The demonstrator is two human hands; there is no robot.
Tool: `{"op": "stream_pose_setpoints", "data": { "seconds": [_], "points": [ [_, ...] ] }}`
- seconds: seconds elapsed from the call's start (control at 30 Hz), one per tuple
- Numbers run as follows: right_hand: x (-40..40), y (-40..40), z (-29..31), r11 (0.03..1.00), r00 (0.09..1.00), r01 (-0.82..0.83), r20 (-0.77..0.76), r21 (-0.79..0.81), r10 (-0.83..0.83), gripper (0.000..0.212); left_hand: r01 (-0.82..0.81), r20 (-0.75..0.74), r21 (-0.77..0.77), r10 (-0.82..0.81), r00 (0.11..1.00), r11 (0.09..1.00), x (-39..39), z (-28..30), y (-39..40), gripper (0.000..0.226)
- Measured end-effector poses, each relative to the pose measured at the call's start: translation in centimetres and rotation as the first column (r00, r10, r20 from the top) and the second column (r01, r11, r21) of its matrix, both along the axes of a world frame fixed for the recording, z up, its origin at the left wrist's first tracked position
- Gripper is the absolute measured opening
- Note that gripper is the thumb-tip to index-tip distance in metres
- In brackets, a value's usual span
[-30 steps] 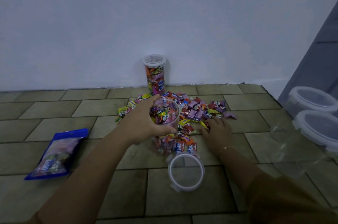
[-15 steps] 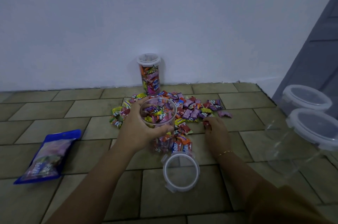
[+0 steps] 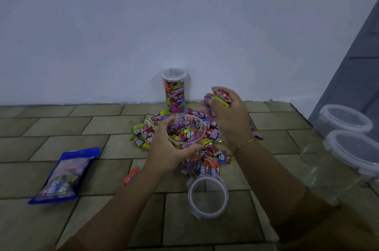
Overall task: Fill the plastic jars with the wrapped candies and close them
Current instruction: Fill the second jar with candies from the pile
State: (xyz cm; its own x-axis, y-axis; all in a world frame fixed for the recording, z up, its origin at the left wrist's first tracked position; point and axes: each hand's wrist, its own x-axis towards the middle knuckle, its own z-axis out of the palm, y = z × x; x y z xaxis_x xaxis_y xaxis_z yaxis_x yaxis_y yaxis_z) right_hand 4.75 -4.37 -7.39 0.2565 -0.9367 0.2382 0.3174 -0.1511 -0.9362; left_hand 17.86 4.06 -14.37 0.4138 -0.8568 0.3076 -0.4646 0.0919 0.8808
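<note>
My left hand point(image 3: 170, 148) grips a clear plastic jar point(image 3: 185, 131) near its open rim; the jar stands on the tiled floor, partly filled with wrapped candies. Raised to the right of the jar's mouth, my right hand point(image 3: 227, 115) holds a handful of candies point(image 3: 220, 97). A pile of loose wrapped candies point(image 3: 207, 144) lies on the floor around and behind the jar. The jar's round clear lid point(image 3: 207, 196) lies flat in front of it. A full, lidded jar point(image 3: 174, 91) stands against the wall.
A blue candy bag point(image 3: 63, 175) lies on the floor at the left. One orange candy point(image 3: 131, 175) lies apart near my left wrist. Two lidded empty clear jars point(image 3: 346, 146) stand at the right, beside a grey door. The white wall is close behind.
My right hand has lifted off the candy pile with a handful of candies and risen beside the jar's mouth. My left hand still holds the jar.
</note>
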Motion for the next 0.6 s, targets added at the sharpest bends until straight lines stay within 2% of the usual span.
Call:
{"op": "stream_pose_setpoints", "data": {
  "seconds": [0.1, 0.17, 0.27, 0.37, 0.5, 0.6],
  "points": [
    [1.3, 1.2, 0.1, 0.986, 0.975, 0.021, -0.214, -0.166, -0.056, 0.016, 0.007, -0.009, -0.024, -0.007, 1.0, 1.0, 0.1, -0.1, 0.0, 0.093],
    [1.8, 1.8, -0.5, 0.978, 0.942, 0.007, -0.328, -0.209, -0.077, 0.019, 0.016, -0.001, -0.039, -0.016, 1.0, 0.999, 0.1, -0.1, 0.0, 0.092],
    [2.1, 2.6, -1.6, 0.979, 0.927, -0.024, -0.373, -0.2, -0.053, 0.027, 0.019, 0.006, -0.048, -0.018, 1.0, 0.999, 0.1, -0.2, 0.0, 0.089],
    [2.1, 2.6, -2.8, 0.914, 0.854, -0.043, -0.49, -0.404, -0.176, 0.028, 0.026, 0.0, -0.059, -0.026, 1.0, 0.998, 0.1, -0.4, -0.2, 0.08],
    [2.2, 2.6, -3.6, 0.855, 0.827, -0.068, -0.509, -0.514, -0.24, 0.023, 0.05, -0.012, -0.075, -0.051, 0.999, 0.996, 0.1, -0.5, -0.3, 0.077],
    [2.1, 2.9, -4.4, 0.727, 0.805, -0.172, -0.521, -0.664, -0.285, 0.028, 0.068, -0.01, -0.066, -0.069, 0.998, 0.995, 0.3, -0.5, -0.3, 0.075]
  ]
}}
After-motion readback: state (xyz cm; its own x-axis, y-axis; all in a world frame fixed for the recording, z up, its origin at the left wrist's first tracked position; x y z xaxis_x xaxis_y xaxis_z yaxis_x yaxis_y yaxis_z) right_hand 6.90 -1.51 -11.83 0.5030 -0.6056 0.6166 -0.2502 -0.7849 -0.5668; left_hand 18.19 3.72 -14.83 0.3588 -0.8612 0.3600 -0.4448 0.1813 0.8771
